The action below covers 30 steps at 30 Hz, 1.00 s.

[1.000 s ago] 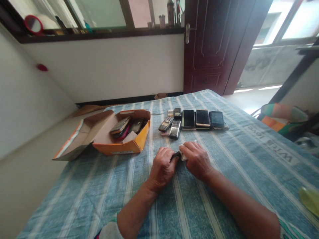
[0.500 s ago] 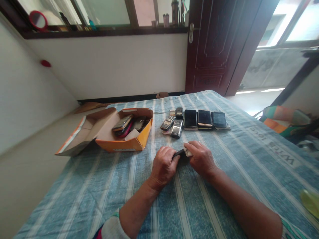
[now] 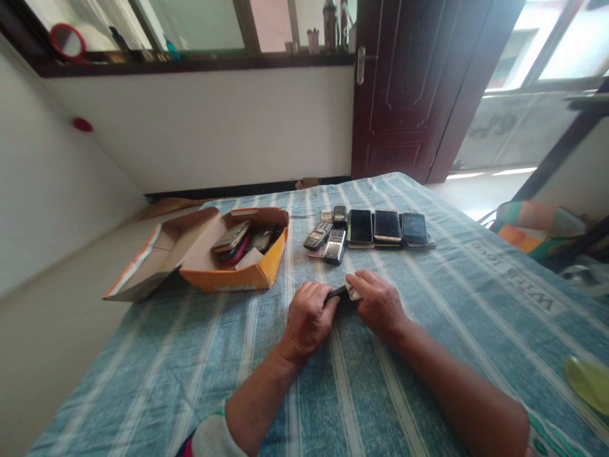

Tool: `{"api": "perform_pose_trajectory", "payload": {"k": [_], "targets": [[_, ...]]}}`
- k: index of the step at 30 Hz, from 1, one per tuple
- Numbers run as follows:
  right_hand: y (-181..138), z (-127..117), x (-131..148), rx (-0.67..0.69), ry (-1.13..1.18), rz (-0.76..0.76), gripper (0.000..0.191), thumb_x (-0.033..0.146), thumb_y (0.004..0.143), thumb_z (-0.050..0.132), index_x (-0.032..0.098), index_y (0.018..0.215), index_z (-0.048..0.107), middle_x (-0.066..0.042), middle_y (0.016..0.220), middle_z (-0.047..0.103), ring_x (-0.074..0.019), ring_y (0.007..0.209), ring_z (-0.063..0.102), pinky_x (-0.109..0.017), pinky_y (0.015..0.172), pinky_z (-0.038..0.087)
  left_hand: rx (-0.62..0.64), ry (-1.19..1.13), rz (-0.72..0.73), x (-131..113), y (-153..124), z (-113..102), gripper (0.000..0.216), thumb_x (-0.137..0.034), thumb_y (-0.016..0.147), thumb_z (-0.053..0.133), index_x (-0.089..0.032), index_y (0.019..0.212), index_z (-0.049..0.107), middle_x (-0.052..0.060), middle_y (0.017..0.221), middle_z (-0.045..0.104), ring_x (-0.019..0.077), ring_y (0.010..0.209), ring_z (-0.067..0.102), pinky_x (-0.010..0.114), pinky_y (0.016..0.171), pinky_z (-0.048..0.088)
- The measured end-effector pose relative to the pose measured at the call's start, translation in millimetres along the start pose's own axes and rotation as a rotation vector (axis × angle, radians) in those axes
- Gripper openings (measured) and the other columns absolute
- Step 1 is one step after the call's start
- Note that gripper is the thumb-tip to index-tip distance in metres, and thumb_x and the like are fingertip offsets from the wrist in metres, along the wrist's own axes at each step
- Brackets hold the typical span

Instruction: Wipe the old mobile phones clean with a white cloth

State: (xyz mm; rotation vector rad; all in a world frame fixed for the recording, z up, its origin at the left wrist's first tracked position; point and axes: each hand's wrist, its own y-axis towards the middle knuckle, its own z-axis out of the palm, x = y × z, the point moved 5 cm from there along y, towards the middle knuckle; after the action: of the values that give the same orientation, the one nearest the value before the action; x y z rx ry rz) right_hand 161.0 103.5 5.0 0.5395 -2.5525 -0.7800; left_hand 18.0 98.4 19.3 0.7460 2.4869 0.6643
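My left hand (image 3: 311, 317) is closed around one end of a black mobile phone (image 3: 337, 292), which I see only edge-on. At the phone's other end, my right hand (image 3: 380, 303) pinches a folded white cloth (image 3: 353, 287) against it; whether the fingers also grip the phone is hidden. Just beyond the hands lie small keypad phones, among them a silver-black one (image 3: 335, 246) and a dark one (image 3: 318, 235). To their right, touchscreen phones are lined up: one with a black screen (image 3: 360, 226), one gold-edged (image 3: 387, 225) and a grey-blue one (image 3: 415, 227).
An orange cardboard box (image 3: 233, 280) stands open at the left, its lid (image 3: 162, 254) folded out; several phones (image 3: 231, 237) are heaped inside. A blue striped cloth (image 3: 214, 355) covers the table. Something yellow-green (image 3: 587, 381) lies at the right edge. Behind are a wall and a brown door (image 3: 409, 89).
The whole view has shifted slightly. Both hands keep their hold on the phone and the white cloth, with hardly any movement between them. The box and the laid-out phones stay in place.
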Motion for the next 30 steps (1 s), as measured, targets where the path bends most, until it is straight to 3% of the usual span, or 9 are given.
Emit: {"api": "perform_pose_trajectory", "payload": {"k": [5, 16, 22, 26, 30], "targets": [[-1, 5, -9, 0.048, -0.06, 0.104, 0.032, 0.002, 0.079, 0.045, 0.017, 0.097, 0.068, -0.008, 0.088, 0.066, -0.0199, 0.079, 0.057, -0.028, 0.07, 0.041, -0.005, 0.012, -0.019, 4, -1, 2, 0.005, -0.017, 0.082, 0.063, -0.016, 0.08, 0.06, 0.005, 0.075, 0.064, 0.021, 0.073, 0.058, 0.033, 0.067, 0.05], [0, 7, 13, 0.051, -0.22, -0.047, 0.029, 0.011, 0.088, 0.046, 0.009, 0.111, 0.063, -0.01, 0.085, 0.064, -0.0233, 0.078, 0.054, -0.035, 0.076, 0.039, -0.004, 0.022, -0.003, 7, 3, -1, 0.005, -0.018, 0.085, 0.059, -0.016, 0.08, 0.06, 0.005, 0.075, 0.064, 0.0206, 0.073, 0.06, 0.032, 0.067, 0.05], [5, 9, 2, 0.174, -0.239, 0.09, 0.025, 0.012, 0.089, 0.046, 0.012, 0.106, 0.064, -0.01, 0.09, 0.064, -0.0233, 0.084, 0.054, -0.034, 0.076, 0.036, -0.006, 0.04, -0.007, 9, 4, -1, 0.005, -0.019, 0.084, 0.061, -0.015, 0.083, 0.062, 0.005, 0.076, 0.065, 0.0214, 0.073, 0.062, 0.033, 0.069, 0.05], [5, 12, -5, 0.293, -0.223, 0.147, 0.023, 0.012, 0.088, 0.047, 0.013, 0.101, 0.066, -0.011, 0.094, 0.065, -0.0248, 0.09, 0.054, -0.035, 0.078, 0.036, 0.052, 0.072, -0.045, 9, 10, -2, 0.004, -0.019, 0.083, 0.063, -0.015, 0.082, 0.063, 0.006, 0.076, 0.066, 0.022, 0.075, 0.062, 0.033, 0.07, 0.05], [6, 11, -6, 0.321, -0.199, 0.153, 0.025, 0.014, 0.09, 0.046, 0.012, 0.106, 0.065, -0.012, 0.098, 0.065, -0.0253, 0.095, 0.054, -0.035, 0.079, 0.036, 0.19, 0.13, -0.093, 6, 22, 4, 0.006, -0.021, 0.081, 0.065, -0.015, 0.08, 0.065, 0.007, 0.077, 0.068, 0.0229, 0.077, 0.063, 0.033, 0.071, 0.05]]}}
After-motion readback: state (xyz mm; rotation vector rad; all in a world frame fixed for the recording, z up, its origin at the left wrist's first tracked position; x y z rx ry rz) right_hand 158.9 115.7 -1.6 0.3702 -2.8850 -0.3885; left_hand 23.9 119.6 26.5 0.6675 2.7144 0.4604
